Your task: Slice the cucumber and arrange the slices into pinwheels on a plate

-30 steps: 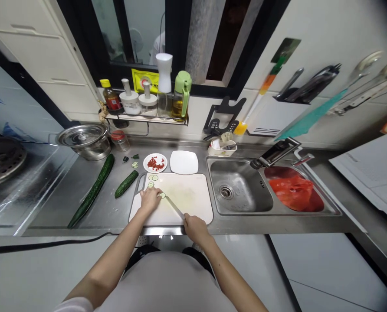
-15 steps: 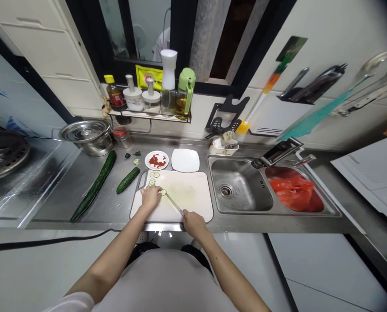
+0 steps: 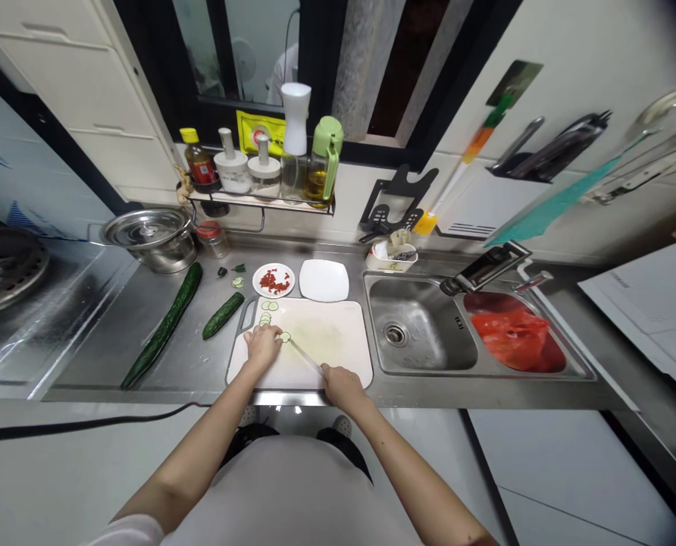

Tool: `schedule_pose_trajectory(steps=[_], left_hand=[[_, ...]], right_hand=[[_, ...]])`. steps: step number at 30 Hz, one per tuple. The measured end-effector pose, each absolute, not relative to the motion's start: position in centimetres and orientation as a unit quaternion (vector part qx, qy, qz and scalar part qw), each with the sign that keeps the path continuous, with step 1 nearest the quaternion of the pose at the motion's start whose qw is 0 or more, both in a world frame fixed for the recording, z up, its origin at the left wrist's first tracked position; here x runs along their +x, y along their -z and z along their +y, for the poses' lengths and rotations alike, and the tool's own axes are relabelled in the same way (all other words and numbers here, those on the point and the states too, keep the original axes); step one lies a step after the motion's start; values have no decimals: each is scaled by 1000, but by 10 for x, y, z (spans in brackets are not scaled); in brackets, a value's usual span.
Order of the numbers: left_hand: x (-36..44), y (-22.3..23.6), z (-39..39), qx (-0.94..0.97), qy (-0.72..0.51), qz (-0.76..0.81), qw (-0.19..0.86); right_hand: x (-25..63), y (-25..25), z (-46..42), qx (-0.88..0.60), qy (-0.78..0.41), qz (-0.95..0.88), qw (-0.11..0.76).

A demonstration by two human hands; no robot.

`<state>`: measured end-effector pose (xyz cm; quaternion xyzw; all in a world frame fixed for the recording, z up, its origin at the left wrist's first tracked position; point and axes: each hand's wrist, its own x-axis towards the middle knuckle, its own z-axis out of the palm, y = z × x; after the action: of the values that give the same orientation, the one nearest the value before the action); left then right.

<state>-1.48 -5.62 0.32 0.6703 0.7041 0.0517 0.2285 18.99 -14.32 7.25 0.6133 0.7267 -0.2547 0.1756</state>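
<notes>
1. Several cut cucumber slices (image 3: pixel 273 306) lie near the far-left corner of the cutting board (image 3: pixel 338 356).
2. Left hand (image 3: pixel 264 345), thumb spread, rests beside another slice (image 3: pixel 285 337); any pinch is unclear.
3. Right hand (image 3: pixel 342 387) grips a knife (image 3: pixel 305 356), tip at that slice.

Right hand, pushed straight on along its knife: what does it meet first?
Likely the cucumber slice at the end of the knife, just short of the left hand; depth is unclear.

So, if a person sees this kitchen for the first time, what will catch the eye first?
Probably the red bag in the right-hand sink basin, the brightest patch here. Then the long cucumber on the counter, left of the white board, where the right hand holds a knife.
</notes>
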Motion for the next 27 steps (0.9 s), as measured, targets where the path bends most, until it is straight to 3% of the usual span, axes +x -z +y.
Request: schedule_pose_trajectory(steps=[27], left_hand=[[-15, -7, -54, 654, -56, 718, 231]], right_hand=[[175, -80, -121, 596, 254, 740, 182]])
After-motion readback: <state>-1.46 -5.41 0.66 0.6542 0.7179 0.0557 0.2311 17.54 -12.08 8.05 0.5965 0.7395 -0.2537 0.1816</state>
